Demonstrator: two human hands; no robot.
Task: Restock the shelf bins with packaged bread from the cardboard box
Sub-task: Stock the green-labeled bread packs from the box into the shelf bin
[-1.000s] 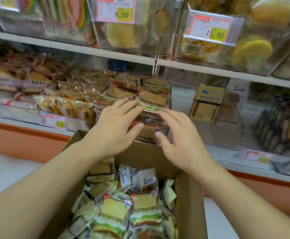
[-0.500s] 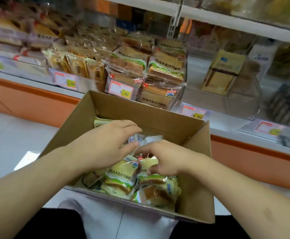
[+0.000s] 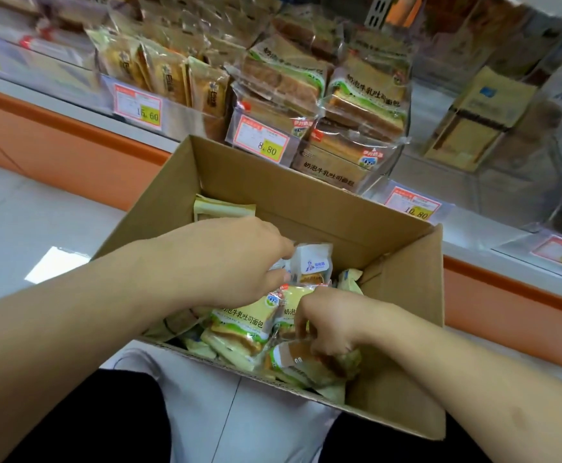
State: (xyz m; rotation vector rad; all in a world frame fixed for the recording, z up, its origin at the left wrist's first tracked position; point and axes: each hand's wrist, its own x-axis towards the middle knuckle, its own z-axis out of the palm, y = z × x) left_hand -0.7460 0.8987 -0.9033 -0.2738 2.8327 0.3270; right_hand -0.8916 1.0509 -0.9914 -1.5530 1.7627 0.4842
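Both hands are down inside the open cardboard box (image 3: 309, 198), which sits near the person, just in front of the shelf. The left hand (image 3: 236, 259) has its fingers curled onto a small white-topped packet (image 3: 313, 262) near the middle of the box, pinching its edge. The right hand (image 3: 331, 317) is curled around the clear wrapper of a bread pack (image 3: 293, 357) lying at the near side of the box. More packaged bread (image 3: 242, 324) with green and yellow labels fills the box bottom between the hands. Beyond the far wall of the box, the clear shelf bin (image 3: 356, 152) holds stacked loaves of the same bread, with a price tag (image 3: 261, 140) reading 8.80 on its front.
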